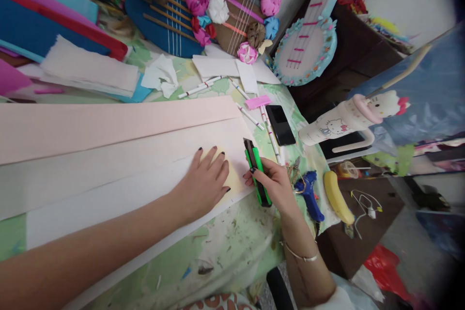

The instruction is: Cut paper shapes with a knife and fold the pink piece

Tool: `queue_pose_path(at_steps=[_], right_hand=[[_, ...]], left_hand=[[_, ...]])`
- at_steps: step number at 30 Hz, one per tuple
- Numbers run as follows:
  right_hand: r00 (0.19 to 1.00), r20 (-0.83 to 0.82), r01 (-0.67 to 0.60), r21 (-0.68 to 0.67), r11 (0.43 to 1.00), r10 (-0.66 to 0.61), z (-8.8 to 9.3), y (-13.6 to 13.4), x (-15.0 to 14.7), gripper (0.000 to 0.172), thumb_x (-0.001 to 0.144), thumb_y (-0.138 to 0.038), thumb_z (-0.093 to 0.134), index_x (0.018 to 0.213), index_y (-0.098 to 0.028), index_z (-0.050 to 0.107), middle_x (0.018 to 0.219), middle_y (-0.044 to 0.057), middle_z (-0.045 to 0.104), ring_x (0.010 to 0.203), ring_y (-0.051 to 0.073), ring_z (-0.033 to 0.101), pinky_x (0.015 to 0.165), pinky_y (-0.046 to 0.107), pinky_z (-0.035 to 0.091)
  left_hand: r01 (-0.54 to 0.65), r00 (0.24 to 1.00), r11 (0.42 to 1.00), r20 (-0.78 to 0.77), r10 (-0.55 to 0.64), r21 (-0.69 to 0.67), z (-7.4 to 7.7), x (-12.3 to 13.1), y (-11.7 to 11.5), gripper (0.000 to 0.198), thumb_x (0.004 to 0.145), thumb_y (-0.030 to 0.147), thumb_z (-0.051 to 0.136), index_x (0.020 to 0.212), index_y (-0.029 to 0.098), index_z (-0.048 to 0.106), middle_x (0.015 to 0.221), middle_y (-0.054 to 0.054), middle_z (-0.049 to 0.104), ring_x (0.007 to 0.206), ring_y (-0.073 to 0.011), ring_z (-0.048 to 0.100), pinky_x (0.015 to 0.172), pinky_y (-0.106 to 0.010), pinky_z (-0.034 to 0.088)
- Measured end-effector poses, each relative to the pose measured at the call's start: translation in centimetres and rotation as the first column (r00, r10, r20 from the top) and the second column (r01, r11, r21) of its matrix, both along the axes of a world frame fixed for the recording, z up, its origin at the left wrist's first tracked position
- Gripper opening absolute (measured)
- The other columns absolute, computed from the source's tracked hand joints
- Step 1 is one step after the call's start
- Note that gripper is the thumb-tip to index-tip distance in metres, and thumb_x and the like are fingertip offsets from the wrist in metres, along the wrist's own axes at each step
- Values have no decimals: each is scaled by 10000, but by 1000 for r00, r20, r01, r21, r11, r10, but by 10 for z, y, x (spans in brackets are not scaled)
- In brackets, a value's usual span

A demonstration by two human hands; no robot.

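Right hand [274, 184]: grip clamped on green-and-black utility knife [257, 174]; left hand [203, 189] flat on white paper [109, 198], grip apart; black smartphone [281, 125] on surface [225, 242], far right of knife

Two hands were counted, one left hand [205, 184] and one right hand [274, 184], plus one green cutter [260, 190], at least three pale sheets [109, 191] and one bracelet [307, 258]. Three string-instrument models showed: one dark blue model [145, 34], one brown model [223, 38], one pale-blue-rimmed model [308, 48]. Also logged were one phone [281, 125], one tumbler [327, 126], one blue glue gun [310, 193], one yellow banana-shaped item [337, 196], one pink slip [257, 102] and at least five markers [250, 116], exact number unclear from overlap.
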State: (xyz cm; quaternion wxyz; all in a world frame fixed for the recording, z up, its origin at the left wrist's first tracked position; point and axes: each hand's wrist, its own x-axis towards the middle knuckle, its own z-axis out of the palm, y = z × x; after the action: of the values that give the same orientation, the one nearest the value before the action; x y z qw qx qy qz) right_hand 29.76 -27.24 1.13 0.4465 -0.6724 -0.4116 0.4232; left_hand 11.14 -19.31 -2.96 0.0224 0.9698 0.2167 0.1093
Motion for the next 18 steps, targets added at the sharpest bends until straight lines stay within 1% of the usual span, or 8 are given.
queue_pose_path(at_steps=[4, 5, 7, 9, 12, 15, 16, 18], right_hand=[[974, 219, -60, -6, 998, 60, 20, -7, 1, 248, 876, -344, 560, 1057, -184, 617, 748, 26, 690, 633, 165, 648, 635, 289, 515], [951, 299, -72, -12, 997, 72, 25, -9, 2, 250, 888, -355, 548, 1069, -195, 615, 741, 21, 687, 618, 161, 642, 619, 282, 505], [880, 467, -83, -30, 996, 87, 33, -9, 4, 294, 901, -353, 536, 1160, -220, 578, 684, -4, 667, 573, 155, 618, 595, 275, 475], [815, 564, -114, -71, 991, 135, 36, -5, 4, 346, 910, -350, 521, 1235, -231, 529, 627, -22, 640, 546, 158, 600, 567, 270, 446], [783, 570, -176, -180, 968, 248, 33, 4, 3, 332, 924, -329, 473, 1238, -227, 506, 625, -20, 629, 540, 164, 590, 539, 262, 417], [747, 580, -222, -243, 944, 325, 26, 15, -1, 310, 912, -277, 447, 1207, -208, 515, 767, 23, 656, 575, 165, 591, 548, 264, 407], [724, 598, -236, -253, 938, 343, 24, 18, -2, 324, 903, -258, 447, 1216, -202, 508, 800, 34, 654, 588, 168, 591, 556, 265, 406], [679, 631, -263, -266, 927, 374, 21, 23, -5, 404, 888, -222, 444, 1291, -199, 462, 779, 28, 635, 599, 175, 586, 570, 266, 402]], left_hand=[[-2, 1000, 1000, -6, 2, 21, 1, 1, -2, 500, 963, 379, 442, 1307, 29, 538, 1377, -226, 495, 1329, -428, 370, 1068, -598, 318], [-1, 1000, 1000, -12, 1, 27, 1, 1, -3, 505, 965, 381, 439, 1309, 25, 536, 1376, -228, 495, 1329, -430, 371, 1067, -589, 325], [5, 1000, 999, -29, -3, 47, 1, 2, -4, 514, 972, 373, 425, 1314, 2, 526, 1376, -245, 490, 1330, -433, 373, 1069, -565, 336], [17, 999, 997, -43, -14, 74, 1, 3, -6, 525, 977, 357, 414, 1320, -30, 508, 1377, -272, 478, 1330, -436, 376, 1071, -543, 343], [23, 998, 995, -61, -17, 96, 2, 3, -7, 532, 982, 345, 404, 1328, -49, 491, 1380, -289, 467, 1333, -432, 378, 1075, -523, 346], [19, 998, 996, -61, -14, 91, 3, 3, -7, 540, 982, 353, 392, 1335, -46, 480, 1386, -283, 463, 1337, -432, 372, 1077, -519, 343], [19, 999, 996, -50, -14, 90, 2, 2, -7, 540, 981, 355, 389, 1334, -44, 478, 1385, -283, 462, 1337, -434, 369, 1076, -520, 342], [19, 1000, 996, -22, -17, 85, 2, 1, -6, 532, 979, 355, 386, 1323, -38, 483, 1383, -286, 459, 1335, -435, 369, 1075, -519, 337]])
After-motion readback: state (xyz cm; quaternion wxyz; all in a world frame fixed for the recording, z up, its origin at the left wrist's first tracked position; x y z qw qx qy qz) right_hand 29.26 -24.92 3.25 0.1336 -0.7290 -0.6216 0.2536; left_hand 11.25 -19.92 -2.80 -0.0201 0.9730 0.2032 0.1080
